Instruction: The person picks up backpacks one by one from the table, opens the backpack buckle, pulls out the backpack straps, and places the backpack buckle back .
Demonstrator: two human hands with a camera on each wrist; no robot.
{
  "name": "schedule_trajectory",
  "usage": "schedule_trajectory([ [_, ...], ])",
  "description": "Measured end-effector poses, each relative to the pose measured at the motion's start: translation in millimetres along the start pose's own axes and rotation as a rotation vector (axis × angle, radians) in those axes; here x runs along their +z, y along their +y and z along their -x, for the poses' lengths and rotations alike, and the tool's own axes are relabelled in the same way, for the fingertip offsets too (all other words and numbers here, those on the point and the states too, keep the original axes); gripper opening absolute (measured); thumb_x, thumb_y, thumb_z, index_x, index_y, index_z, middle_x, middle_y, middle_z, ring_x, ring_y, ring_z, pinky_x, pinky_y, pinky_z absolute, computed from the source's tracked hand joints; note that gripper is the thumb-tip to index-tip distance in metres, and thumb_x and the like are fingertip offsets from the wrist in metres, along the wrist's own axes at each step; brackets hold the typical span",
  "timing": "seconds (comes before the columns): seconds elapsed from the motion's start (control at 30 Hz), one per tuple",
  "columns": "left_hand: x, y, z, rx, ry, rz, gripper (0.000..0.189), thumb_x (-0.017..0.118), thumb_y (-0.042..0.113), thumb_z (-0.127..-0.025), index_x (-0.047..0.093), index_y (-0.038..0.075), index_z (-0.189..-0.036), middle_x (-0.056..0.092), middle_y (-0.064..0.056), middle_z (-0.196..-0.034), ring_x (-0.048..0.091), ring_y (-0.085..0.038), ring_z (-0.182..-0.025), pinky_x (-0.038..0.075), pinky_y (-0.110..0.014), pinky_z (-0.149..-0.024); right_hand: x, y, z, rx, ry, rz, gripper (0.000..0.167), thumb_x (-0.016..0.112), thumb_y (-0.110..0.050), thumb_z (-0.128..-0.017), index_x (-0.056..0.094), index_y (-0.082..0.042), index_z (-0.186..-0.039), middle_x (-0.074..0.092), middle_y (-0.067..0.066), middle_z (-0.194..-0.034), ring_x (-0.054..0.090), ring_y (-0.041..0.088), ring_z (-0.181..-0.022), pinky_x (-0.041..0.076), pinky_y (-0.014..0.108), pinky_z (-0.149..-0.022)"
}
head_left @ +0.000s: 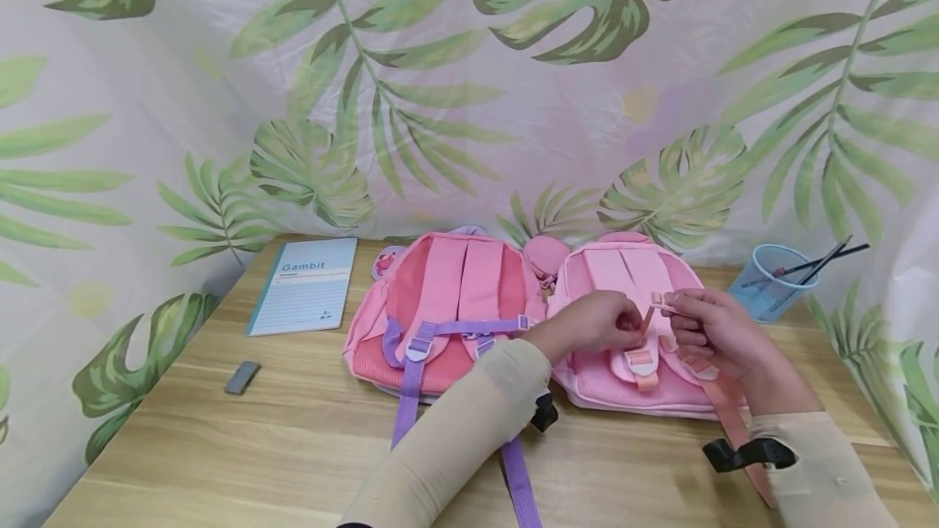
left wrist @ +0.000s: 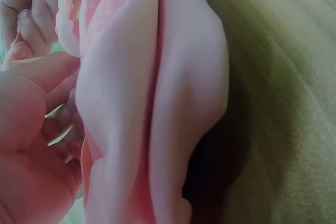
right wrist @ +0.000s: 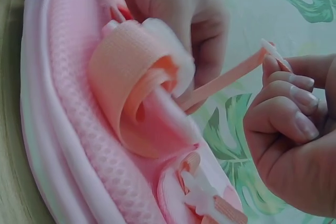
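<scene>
Two pink backpacks lie side by side on the wooden table, straps facing up. My hands are over the lighter one (head_left: pixel 616 396). My right hand (head_left: pixel 715 328) pinches a small white buckle (right wrist: pixel 270 49) between thumb and forefinger. From that buckle a narrow peach strap (right wrist: pixel 226 80) runs taut down to my left hand (head_left: pixel 605 320), whose bent fingers hold its lower part. A wider peach webbing loop (right wrist: pixel 123 61) curls beside them. Part of my left hand is hidden behind the pack's straps in the right wrist view.
The other backpack (head_left: pixel 445 283) has purple straps (head_left: pixel 411 402) hanging toward the front edge. A notebook (head_left: pixel 304 288) and a grey eraser-like block (head_left: pixel 242 377) lie at left. At right stands a blue mesh cup (head_left: pixel 770 288) with pencils. A patterned curtain (head_left: pixel 440 88) hangs behind.
</scene>
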State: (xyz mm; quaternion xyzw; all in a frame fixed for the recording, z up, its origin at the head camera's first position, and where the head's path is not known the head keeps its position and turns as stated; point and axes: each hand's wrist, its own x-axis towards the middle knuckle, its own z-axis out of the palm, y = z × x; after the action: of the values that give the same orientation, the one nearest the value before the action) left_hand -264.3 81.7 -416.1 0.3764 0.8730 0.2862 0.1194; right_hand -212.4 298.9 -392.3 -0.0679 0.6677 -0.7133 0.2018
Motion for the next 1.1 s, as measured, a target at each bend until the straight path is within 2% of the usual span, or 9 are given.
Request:
schedule_trajectory([
  [0.27, 3.8, 0.1, 0.2, -0.010, -0.007, -0.052, 0.015, 0.075, 0.026, -0.103, 0.079, 0.014, -0.108, 0.070, 0.008, -0.089, 0.058, -0.001, -0.083, 0.044, -0.011, -0.077, -0.5, 1.6, -2.0, -0.042, -0.039, -0.059, 0.036, 0.039, -0.015, -0.118, 0.068, -0.018, -0.097, 0.036, -0.004, -0.071, 0.020, 0.018, -0.060, 0.013, 0.032, -0.056],
  [0.4, 3.1, 0.3, 1.3, -0.011, -0.005, -0.064, 0.015, 0.074, 0.028, -0.103, 0.079, 0.015, -0.107, 0.068, 0.009, -0.089, 0.058, -0.001, -0.083, 0.044, -0.012, -0.076, -0.4, 2.7, -2.7, -0.037, -0.029, -0.065, 0.035, 0.039, -0.017, -0.118, 0.068, -0.018, -0.097, 0.035, -0.005, -0.071, 0.019, 0.018, -0.060, 0.013, 0.032, -0.056],
  [0.5, 0.1, 0.6, 2.7, -0.019, 0.010, -0.021, 0.019, 0.074, 0.032, -0.103, 0.078, 0.014, -0.110, 0.068, 0.009, -0.090, 0.058, -0.002, -0.083, 0.045, -0.013, -0.075, -1.2, 3.4, -2.7, -0.032, -0.015, -0.053, 0.035, 0.039, -0.019, -0.118, 0.068, -0.018, -0.097, 0.039, -0.006, -0.071, 0.018, 0.018, -0.061, 0.013, 0.033, -0.056],
  [0.6, -5.4, 2.5, 3.6, -0.012, 0.054, 0.054, 0.030, 0.074, 0.036, -0.104, 0.075, 0.012, -0.120, 0.067, 0.007, -0.093, 0.058, -0.003, -0.084, 0.046, -0.013, -0.075, -2.5, 3.8, -1.9, -0.025, -0.008, -0.033, 0.035, 0.040, -0.021, -0.118, 0.069, -0.018, -0.099, 0.042, -0.007, -0.071, 0.019, 0.019, -0.061, 0.014, 0.033, -0.056],
  [0.73, -13.1, 9.2, 3.6, 0.042, 0.130, 0.139, 0.040, 0.072, 0.038, -0.105, 0.070, 0.009, -0.132, 0.066, 0.005, -0.098, 0.059, -0.005, -0.086, 0.047, -0.012, -0.076, -4.1, 4.4, -0.1, -0.020, -0.014, 0.001, 0.035, 0.041, -0.023, -0.119, 0.070, -0.019, -0.099, 0.041, -0.007, -0.071, 0.019, 0.021, -0.061, 0.015, 0.034, -0.056],
  [0.83, -18.0, 14.6, 3.8, 0.081, 0.163, 0.166, 0.039, 0.070, 0.034, -0.107, 0.068, 0.009, -0.136, 0.067, 0.004, -0.102, 0.060, -0.004, -0.090, 0.047, -0.011, -0.079, -4.5, 5.2, 0.1, -0.023, -0.033, 0.018, 0.037, 0.041, -0.022, -0.119, 0.072, -0.019, -0.100, 0.037, -0.005, -0.071, 0.019, 0.022, -0.061, 0.015, 0.035, -0.056],
  [0.9, -20.2, 16.9, 4.0, 0.092, 0.170, 0.168, 0.036, 0.069, 0.031, -0.108, 0.069, 0.009, -0.136, 0.069, 0.003, -0.103, 0.060, -0.003, -0.092, 0.046, -0.010, -0.081, -4.6, 5.5, 0.0, -0.029, -0.048, 0.023, 0.037, 0.040, -0.022, -0.119, 0.072, -0.019, -0.101, 0.035, -0.003, -0.071, 0.018, 0.022, -0.060, 0.014, 0.035, -0.055],
  [1.1, -24.6, 17.9, 7.2, 0.072, 0.150, 0.159, 0.031, 0.070, 0.026, -0.107, 0.071, 0.008, -0.132, 0.072, 0.003, -0.104, 0.061, 0.000, -0.093, 0.046, -0.009, -0.084, -2.7, 5.9, 0.0, -0.043, -0.057, 0.051, 0.035, 0.040, -0.020, -0.118, 0.072, -0.018, -0.103, 0.036, -0.005, -0.071, 0.019, 0.022, -0.061, 0.013, 0.036, -0.055],
])
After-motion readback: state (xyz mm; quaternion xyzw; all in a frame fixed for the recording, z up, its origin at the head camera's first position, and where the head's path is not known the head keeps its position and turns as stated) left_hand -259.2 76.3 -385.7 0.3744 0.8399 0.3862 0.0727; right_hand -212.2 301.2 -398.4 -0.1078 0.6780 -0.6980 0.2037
